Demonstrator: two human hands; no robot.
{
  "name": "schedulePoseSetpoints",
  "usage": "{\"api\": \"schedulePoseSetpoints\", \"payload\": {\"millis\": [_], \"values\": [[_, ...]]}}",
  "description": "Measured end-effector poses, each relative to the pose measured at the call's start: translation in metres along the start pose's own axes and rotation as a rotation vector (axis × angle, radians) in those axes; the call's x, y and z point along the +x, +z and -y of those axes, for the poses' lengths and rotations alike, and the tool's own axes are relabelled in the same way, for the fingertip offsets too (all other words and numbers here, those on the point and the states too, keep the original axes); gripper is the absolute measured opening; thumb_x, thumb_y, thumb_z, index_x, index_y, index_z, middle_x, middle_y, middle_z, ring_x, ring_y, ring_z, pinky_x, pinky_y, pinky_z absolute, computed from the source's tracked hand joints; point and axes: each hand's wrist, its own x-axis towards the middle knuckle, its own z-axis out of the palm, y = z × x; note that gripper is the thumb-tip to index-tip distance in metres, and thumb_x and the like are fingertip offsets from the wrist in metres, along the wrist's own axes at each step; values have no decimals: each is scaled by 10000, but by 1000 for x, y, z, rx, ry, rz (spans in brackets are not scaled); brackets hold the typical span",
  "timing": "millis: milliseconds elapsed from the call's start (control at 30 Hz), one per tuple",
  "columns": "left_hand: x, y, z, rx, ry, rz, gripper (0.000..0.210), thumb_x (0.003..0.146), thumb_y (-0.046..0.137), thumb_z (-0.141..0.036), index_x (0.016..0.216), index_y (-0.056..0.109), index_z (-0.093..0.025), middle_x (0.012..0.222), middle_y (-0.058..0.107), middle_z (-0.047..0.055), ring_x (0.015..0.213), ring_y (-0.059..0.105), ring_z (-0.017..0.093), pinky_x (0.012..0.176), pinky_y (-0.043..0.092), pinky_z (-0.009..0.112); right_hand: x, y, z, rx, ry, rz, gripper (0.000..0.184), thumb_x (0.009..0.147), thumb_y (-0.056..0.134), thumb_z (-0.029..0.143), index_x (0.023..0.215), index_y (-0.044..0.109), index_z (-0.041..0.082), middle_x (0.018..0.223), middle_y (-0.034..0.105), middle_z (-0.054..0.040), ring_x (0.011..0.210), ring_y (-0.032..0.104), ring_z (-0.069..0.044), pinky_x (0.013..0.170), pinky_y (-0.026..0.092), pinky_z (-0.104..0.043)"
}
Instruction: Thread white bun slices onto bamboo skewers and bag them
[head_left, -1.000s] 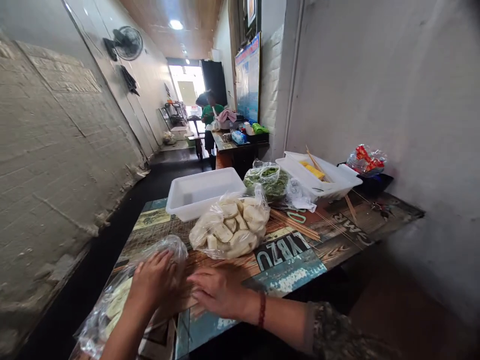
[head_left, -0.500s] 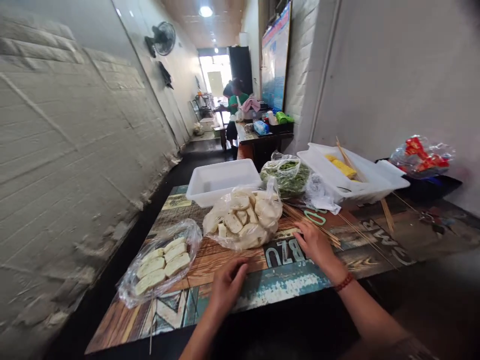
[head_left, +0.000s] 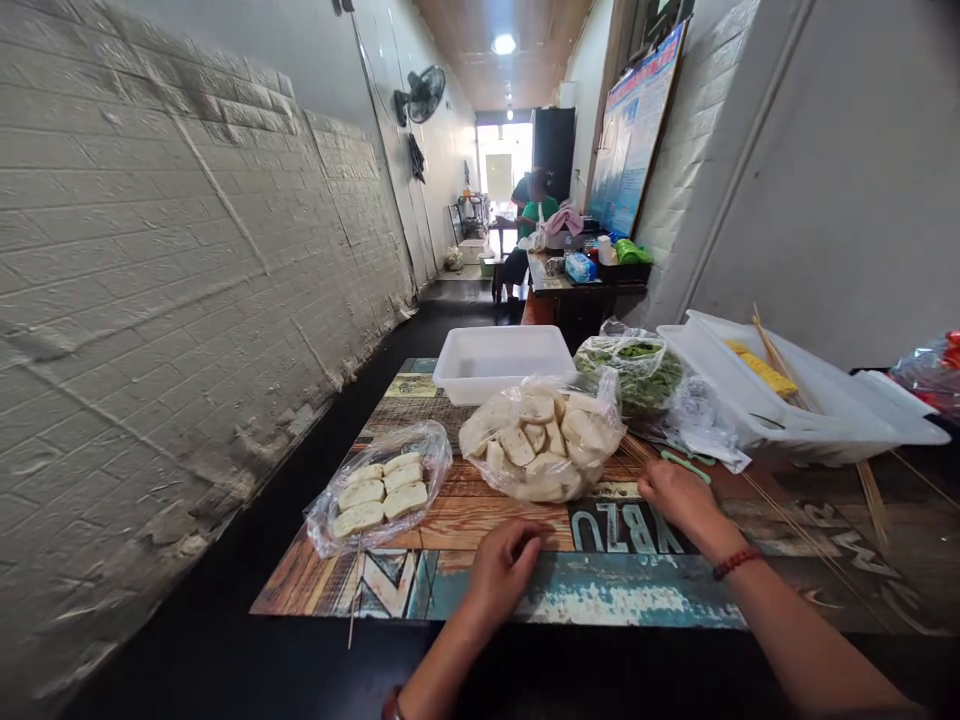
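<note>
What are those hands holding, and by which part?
The left hand shows nothing held. The right hand hides part of the thin sticks; whether it grips them cannot be told.

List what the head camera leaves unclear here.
Head view:
Whether the right hand grips any skewers: hidden by the hand's own back.
Red and clear bag: cut off by the right edge.
Wall poster: its smaller lettering is too small to read.

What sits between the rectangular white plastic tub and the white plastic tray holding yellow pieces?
A rounded clear plastic bag of green vegetables, as the head view shows.
</note>
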Motion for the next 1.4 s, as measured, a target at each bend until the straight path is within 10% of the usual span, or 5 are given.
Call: {"api": "schedulePoseSetpoints", "payload": {"millis": [167, 400, 700, 1000, 1400], "values": [[-5, -3, 5, -28, 44, 3, 181, 862, 549, -224, 919, 720, -211, 907, 760, 66, 860, 696, 212, 787, 535, 326, -22, -9, -9, 151, 31, -104, 176, 818, 513, 207, 648, 559, 220, 657, 657, -60, 657, 652, -236, 606, 430, -315], [-7, -3, 11, -53, 59, -18, 181, 843, 555, -237, 912, 721, -217, 862, 752, 64, 784, 684, 206, 717, 532, 312, -81, -38, 15, 666, 263, -410, 417, 977, 325, 448, 1251, 490, 180, 574, 436, 61, 453, 479, -172, 424, 375, -262], [-7, -24, -6, -249, -30, -126, 230, 878, 547, -329, 930, 719, -185, 859, 749, 68, 803, 688, 206, 729, 542, 303, -122, -18, 147, 1317, 52, 346, 589, 946, 425, 592, 1363, 509, 185, 546, 524, 59, 356, 353, -84, 364, 290, -203], [55, -71, -76, 9, 267, -51, 241, 930, 504, -293, 1051, 694, -206, 1032, 735, 76, 969, 680, 207, 866, 536, 332, -81, 4, 145, 1610, 64, 246, 313, 878, 564, 408, 936, 723, 145, 551, 416, 62, 456, 321, -78, 423, 244, -194], [141, -61, -44, 555, 355, -105, 471, 798, 617, -159, 1267, 576, -176, 1380, 549, 157, 1295, 499, 312, 1080, 407, 515, -72, 0, 136, 1607, 60, 295, 360, 849, 517, 373, 975, 723, 107, 520, 383, 72, 471, 314, -94, 425, 246, -206]]}}
